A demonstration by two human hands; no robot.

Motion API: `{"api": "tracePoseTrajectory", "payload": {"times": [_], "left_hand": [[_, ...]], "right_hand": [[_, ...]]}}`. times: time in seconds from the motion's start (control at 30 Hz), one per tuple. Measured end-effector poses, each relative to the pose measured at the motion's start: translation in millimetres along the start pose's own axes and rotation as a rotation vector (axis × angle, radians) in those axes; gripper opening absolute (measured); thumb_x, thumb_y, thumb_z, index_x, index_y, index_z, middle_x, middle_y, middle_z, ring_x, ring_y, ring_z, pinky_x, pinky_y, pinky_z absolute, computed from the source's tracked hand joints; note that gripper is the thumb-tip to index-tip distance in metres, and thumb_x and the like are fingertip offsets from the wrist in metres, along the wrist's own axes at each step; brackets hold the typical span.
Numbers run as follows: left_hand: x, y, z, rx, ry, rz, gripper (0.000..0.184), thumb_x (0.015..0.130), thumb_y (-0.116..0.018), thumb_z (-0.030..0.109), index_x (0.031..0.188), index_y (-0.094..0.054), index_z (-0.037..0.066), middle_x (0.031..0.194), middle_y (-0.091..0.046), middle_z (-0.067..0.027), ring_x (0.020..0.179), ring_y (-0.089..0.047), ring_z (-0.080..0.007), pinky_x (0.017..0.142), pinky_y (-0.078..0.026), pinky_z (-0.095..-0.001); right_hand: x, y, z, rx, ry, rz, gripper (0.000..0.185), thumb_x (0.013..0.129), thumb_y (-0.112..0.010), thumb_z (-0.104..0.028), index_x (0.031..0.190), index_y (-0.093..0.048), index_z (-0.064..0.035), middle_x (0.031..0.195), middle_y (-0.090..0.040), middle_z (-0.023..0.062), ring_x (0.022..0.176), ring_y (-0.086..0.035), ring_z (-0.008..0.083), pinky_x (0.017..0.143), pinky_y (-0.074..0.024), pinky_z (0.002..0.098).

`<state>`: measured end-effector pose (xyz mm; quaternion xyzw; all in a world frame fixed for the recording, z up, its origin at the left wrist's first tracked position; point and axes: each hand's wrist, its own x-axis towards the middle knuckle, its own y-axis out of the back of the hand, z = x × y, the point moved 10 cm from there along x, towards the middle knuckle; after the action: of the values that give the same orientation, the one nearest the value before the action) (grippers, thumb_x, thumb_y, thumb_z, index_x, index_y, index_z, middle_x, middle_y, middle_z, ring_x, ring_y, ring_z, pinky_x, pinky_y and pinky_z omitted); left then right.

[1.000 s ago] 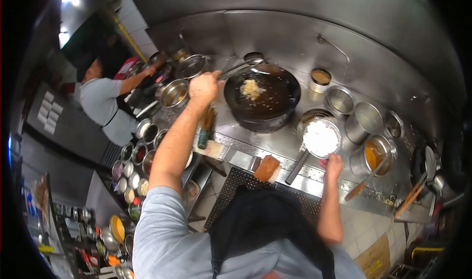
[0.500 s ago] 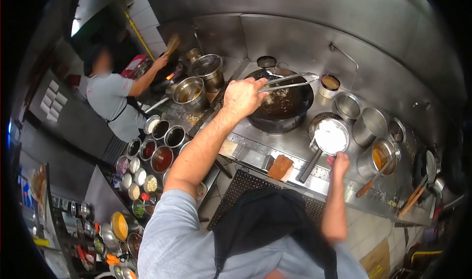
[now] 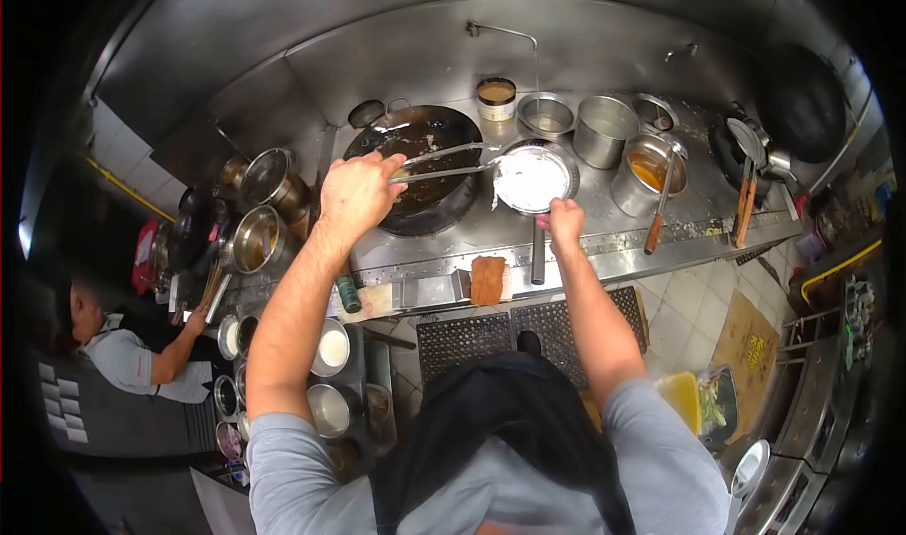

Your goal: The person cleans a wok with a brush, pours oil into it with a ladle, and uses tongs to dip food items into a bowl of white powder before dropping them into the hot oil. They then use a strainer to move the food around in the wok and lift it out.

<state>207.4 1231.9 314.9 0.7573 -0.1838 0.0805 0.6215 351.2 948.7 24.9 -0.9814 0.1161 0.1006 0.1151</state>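
Observation:
My left hand point(image 3: 357, 193) is closed around metal tongs point(image 3: 439, 171) above the dark wok point(image 3: 415, 209). The tongs' arms are apart, and their tips reach the left edge of a round metal bowl point(image 3: 574, 178). A thick white substance point(image 3: 530, 180) fills the bowl and hangs over its left rim. My right hand point(image 3: 564, 219) grips the bowl's near rim. Below the bowl, a black handle point(image 3: 538, 252) points toward me; most of the utensil it belongs to is hidden. Oil and small pale bits lie in the wok.
Metal pots point(image 3: 604, 131) and a pot of orange liquid with a ladle point(image 3: 658, 205) stand to the right. A can point(image 3: 496, 99) sits behind. A brown cloth point(image 3: 488, 280) lies on the front edge. A co-worker point(image 3: 142, 356) stands at far left, near ingredient containers point(image 3: 330, 410).
My view has turned right. The tong tips have gone from over the wok to the bowl's left edge. The co-worker's raised arm is now lower.

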Motion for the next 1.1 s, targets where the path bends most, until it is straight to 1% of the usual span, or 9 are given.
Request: {"api": "tracePoseTrajectory", "payload": {"times": [0.17, 0.3, 0.37, 0.6, 0.67, 0.73, 0.93, 1.0, 1.1], "left_hand": [[30.0, -17.7, 24.8, 0.072, -0.105, -0.156, 0.044, 0.078, -0.074, 0.031, 0.117, -0.064, 0.015, 0.093, -0.066, -0.0035, 0.088, -0.066, -0.0233, 0.077, -0.049, -0.0386], [55.1, -25.9, 38.2, 0.14, -0.108, -0.193, 0.045, 0.077, -0.074, 0.031, 0.118, -0.064, 0.015, 0.097, -0.067, -0.0032, 0.09, -0.066, -0.0227, 0.078, -0.049, -0.0385], [67.7, -30.6, 47.1, 0.137, -0.131, -0.165, 0.039, 0.079, -0.072, 0.032, 0.115, -0.066, 0.016, 0.092, -0.067, -0.0057, 0.089, -0.068, -0.0226, 0.08, -0.05, -0.0414], [98.7, -38.3, 69.9, 0.189, -0.104, -0.33, 0.04, 0.083, -0.068, 0.035, 0.119, -0.066, 0.017, 0.096, -0.068, -0.0038, 0.09, -0.067, -0.0224, 0.082, -0.049, -0.0402], [104.2, -33.0, 74.8, 0.215, -0.089, -0.31, 0.034, 0.083, -0.067, 0.033, 0.115, -0.067, 0.02, 0.092, -0.068, -0.0033, 0.091, -0.067, -0.0206, 0.082, -0.048, -0.0404], [108.4, -26.4, 77.1, 0.227, -0.061, -0.318, 0.035, 0.083, -0.067, 0.034, 0.116, -0.067, 0.02, 0.092, -0.068, -0.0029, 0.091, -0.067, -0.0201, 0.082, -0.048, -0.0398], [121.6, 3.6, 75.6, 0.212, -0.056, -0.233, 0.036, 0.081, -0.069, 0.034, 0.115, -0.068, 0.02, 0.091, -0.067, -0.0021, 0.088, -0.067, -0.0196, 0.078, -0.048, -0.0391], [125.8, 18.9, 75.1, 0.186, -0.09, -0.109, 0.038, 0.075, -0.075, 0.03, 0.11, -0.07, 0.017, 0.082, -0.064, -0.0028, 0.078, -0.065, -0.0232, 0.072, -0.048, -0.0372], [130.0, 39.7, 74.6, 0.184, -0.098, -0.058, 0.039, 0.073, -0.077, 0.029, 0.109, -0.07, 0.017, 0.081, -0.064, -0.002, 0.077, -0.065, -0.0228, 0.071, -0.048, -0.037]], "right_hand": [[2.6, 0.7, -0.3, -0.052, 0.026, -0.02, 0.014, 0.087, -0.053, -0.01, 0.082, -0.054, 0.0037, 0.072, -0.063, 0.0143, 0.058, -0.066, 0.0222, 0.05, -0.0537, 0.0328], [7.5, 2.4, -4.5, -0.056, 0.031, -0.03, 0.016, 0.086, -0.053, -0.009, 0.081, -0.056, 0.0056, 0.071, -0.063, 0.0137, 0.058, -0.065, 0.0208, 0.05, -0.054, 0.0328], [14.1, 3.5, -8.3, -0.13, 0.061, -0.07, 0.016, 0.087, -0.052, -0.011, 0.089, -0.056, 0.0037, 0.076, -0.064, 0.0119, 0.06, -0.066, 0.0213, 0.051, -0.0555, 0.0313], [60.8, 11.3, -4.3, -0.057, 0.023, -0.09, 0.016, 0.085, -0.054, -0.009, 0.078, -0.054, 0.005, 0.071, -0.064, 0.0154, 0.056, -0.066, 0.0227, 0.048, -0.0557, 0.0336], [70.8, 9.0, -5.9, -0.061, 0.013, -0.116, 0.016, 0.085, -0.054, -0.009, 0.077, -0.054, 0.0046, 0.071, -0.064, 0.0154, 0.055, -0.066, 0.0226, 0.049, -0.056, 0.0334], [76.3, 4.8, -9.6, -0.062, 0.0, -0.174, 0.013, 0.088, -0.051, -0.01, 0.082, -0.049, 0.0011, 0.072, -0.06, 0.0131, 0.057, -0.065, 0.0233, 0.049, -0.0558, 0.0317], [94.6, -5.9, -1.8, -0.022, -0.035, -0.218, 0.013, 0.088, -0.051, -0.011, 0.087, -0.05, 0.0017, 0.078, -0.061, 0.0127, 0.063, -0.067, 0.0249, 0.052, -0.0564, 0.0331], [93.9, -9.2, -1.1, 0.005, -0.056, -0.192, 0.013, 0.087, -0.053, -0.01, 0.083, -0.051, 0.0017, 0.076, -0.062, 0.0133, 0.061, -0.067, 0.0242, 0.051, -0.0559, 0.0323], [93.0, -14.7, -2.4, 0.047, -0.083, -0.17, 0.014, 0.087, -0.054, -0.01, 0.079, -0.051, 0.0013, 0.075, -0.063, 0.0137, 0.059, -0.068, 0.0237, 0.049, -0.0552, 0.0312]]}}
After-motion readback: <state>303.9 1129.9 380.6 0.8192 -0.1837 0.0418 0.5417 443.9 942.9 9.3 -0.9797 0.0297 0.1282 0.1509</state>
